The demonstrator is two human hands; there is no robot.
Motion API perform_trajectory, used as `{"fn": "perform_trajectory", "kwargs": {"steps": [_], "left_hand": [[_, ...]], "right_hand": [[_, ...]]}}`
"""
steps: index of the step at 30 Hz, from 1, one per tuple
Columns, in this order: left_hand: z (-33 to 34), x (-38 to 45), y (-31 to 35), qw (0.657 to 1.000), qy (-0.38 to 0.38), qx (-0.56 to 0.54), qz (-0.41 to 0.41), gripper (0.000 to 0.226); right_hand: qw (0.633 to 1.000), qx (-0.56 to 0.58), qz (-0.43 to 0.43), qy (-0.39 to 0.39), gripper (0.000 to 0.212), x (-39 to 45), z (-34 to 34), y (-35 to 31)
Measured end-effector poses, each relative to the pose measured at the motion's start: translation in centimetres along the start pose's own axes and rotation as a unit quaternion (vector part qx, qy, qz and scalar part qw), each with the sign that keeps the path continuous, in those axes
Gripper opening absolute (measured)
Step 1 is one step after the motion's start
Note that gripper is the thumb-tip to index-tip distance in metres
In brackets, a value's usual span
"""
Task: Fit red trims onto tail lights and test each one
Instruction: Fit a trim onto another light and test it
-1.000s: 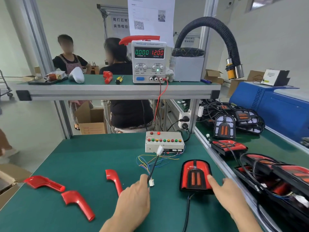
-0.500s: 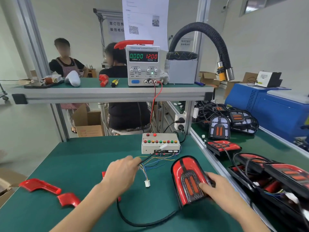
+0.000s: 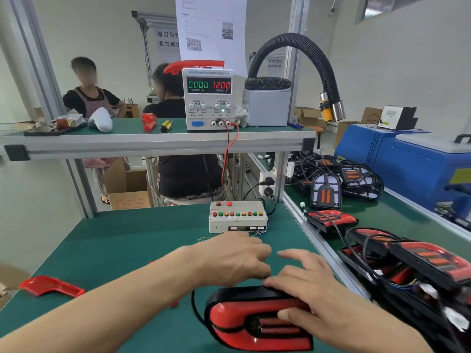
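We see the bench (image 3: pixel 107 240) first, green mat, then the supply (image 3: pixel 208 98) up on the shelf reading zero amps at twelve volts (so nothing seems to draw current now). The tester box (image 3: pixel 238 216) sits mid-bench. The tail light (image 3: pixel 257 319) lies at the near edge, red face up, its black cable looping off to the left.

Risk, as we judge it: the lamp's plug is out of sight under the hands, so a blind reach could snag the cable and drag the light off the near edge, or mate the connector badly.

Right hand (image 3: pixel 313 296) lies flat over the light, thumb on its face, fingers nearly straight, pressing rather than gripping. Left hand (image 3: pixel 234 258) reaches across just beyond the light, fingers curled downward; whether it holds anything we cannot tell. One loose trim (image 3: pixel 49 286) sits far left.
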State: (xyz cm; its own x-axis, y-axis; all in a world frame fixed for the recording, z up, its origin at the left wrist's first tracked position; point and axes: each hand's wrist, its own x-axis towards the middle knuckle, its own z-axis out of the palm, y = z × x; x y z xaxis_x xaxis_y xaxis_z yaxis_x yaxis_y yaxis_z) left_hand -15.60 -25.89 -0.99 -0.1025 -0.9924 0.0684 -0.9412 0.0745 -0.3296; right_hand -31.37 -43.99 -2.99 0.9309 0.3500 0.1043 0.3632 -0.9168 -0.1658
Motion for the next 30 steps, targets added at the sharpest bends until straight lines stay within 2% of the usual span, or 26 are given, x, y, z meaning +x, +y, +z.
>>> {"fn": "perform_trajectory", "kwargs": {"steps": [3,5,7,9,10,11,12,13,14,16,18,21,23,26,28,30], "left_hand": [[-1.3,1.0,0.8,0.996,0.047,0.026,0.065,0.01],[-2.2,2.1,1.3,0.993,0.077,0.042,0.085,0.013],[-2.9,2.9,1.3,0.991,0.107,0.052,0.056,0.022],[-3.6,3.2,1.0,0.985,0.169,-0.023,-0.011,0.037],[-4.1,3.2,0.9,0.968,0.209,-0.119,-0.069,0.042],[-4.6,3.2,0.7,0.929,0.261,-0.229,-0.13,0.043],[-4.7,3.2,0.7,0.873,0.318,-0.321,-0.185,0.044],[-4.6,3.3,0.7,0.821,0.364,-0.373,-0.233,0.045],[-4.4,3.7,0.9,0.787,0.389,-0.392,-0.276,0.048],[-3.6,4.7,2.1,0.763,0.375,-0.403,-0.34,0.051],[-2.7,6.2,3.9,0.76,0.313,-0.444,-0.357,0.049],[-1.7,9.7,8.0,0.73,0.194,-0.585,-0.296,0.056],[-1.5,13.1,10.8,0.683,0.148,-0.673,-0.244,0.061],[-2.2,19.2,14.1,0.594,0.137,-0.761,-0.221,0.034],[-3.0,22.9,15.4,0.566,0.161,-0.777,-0.224,0.023],[-3.6,25.6,16.2,0.537,0.182,-0.787,-0.244,0.022]], "right_hand": [[0.991,0.135,0.001,0.015,0.049,-1.2,0.3,-0.1],[0.983,0.175,0.014,0.058,0.049,-2.1,0.7,-0.7],[0.975,0.183,0.046,0.114,0.05,-3.5,1.2,-1.2],[0.959,0.201,0.091,0.175,0.047,-5.3,1.5,-1.7],[0.947,0.212,0.117,0.213,0.044,-6.4,1.5,-2.1],[0.929,0.226,0.146,0.255,0.041,-7.5,1.5,-2.4],[0.903,0.25,0.18,0.3,0.04,-8.5,1.4,-2.6],[0.868,0.284,0.217,0.346,0.038,-9.3,1.3,-2.8],[0.827,0.311,0.253,0.394,0.036,-10.1,1.1,-2.9],[0.745,0.324,0.319,0.488,0.026,-11.0,0.4,-2.6],[0.669,0.295,0.373,0.571,0.028,-11.7,-1.0,-1.7],[0.553,0.292,0.421,0.657,0.039,-12.9,-2.7,0.5],[0.492,0.306,0.443,0.684,0.032,-13.7,-3.5,2.3],[0.441,0.293,0.499,0.686,0.029,-14.4,-4.0,4.8],[0.439,0.287,0.534,0.663,0.027,-14.8,-3.8,6.4],[0.439,0.285,0.567,0.636,0.033,-15.4,-3.5,7.7]]}}
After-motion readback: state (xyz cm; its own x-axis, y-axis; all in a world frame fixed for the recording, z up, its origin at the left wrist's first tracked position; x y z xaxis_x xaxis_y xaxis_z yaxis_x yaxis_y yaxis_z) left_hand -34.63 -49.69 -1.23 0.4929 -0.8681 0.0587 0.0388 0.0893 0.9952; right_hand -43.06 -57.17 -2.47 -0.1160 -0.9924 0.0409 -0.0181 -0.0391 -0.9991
